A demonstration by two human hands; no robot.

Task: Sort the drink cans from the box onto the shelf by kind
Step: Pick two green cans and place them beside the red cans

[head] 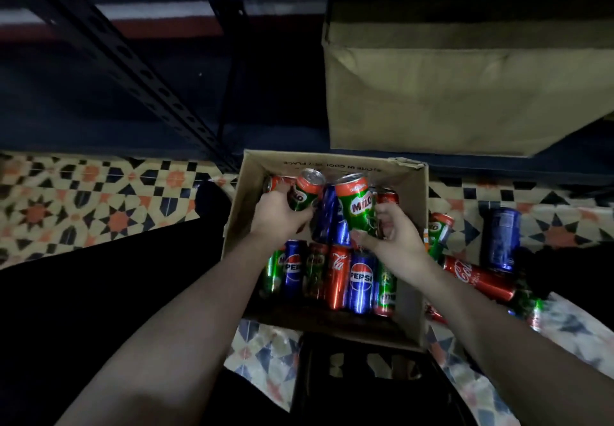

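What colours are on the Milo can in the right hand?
Green body with an orange-red top band, on the Milo can held in the right hand; head view.

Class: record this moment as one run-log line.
left hand: holds Milo can | right hand: holds Milo can | both over box

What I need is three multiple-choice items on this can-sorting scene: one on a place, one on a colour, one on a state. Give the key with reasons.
1. Where does the Coca-Cola can outside the box lie?
A) on the floor, right of the box
B) standing on top of the box
C) left of the box

2. The left hand and right hand each grip a Milo can. Its main body colour is:
A) blue
B) green
C) silver

3. The box is:
A) taped shut
B) empty
C) open, with cans inside

Key: A, it lies on the patterned floor past the box's right wall; B, both bodies are green with red tops; C, several cans show inside it.
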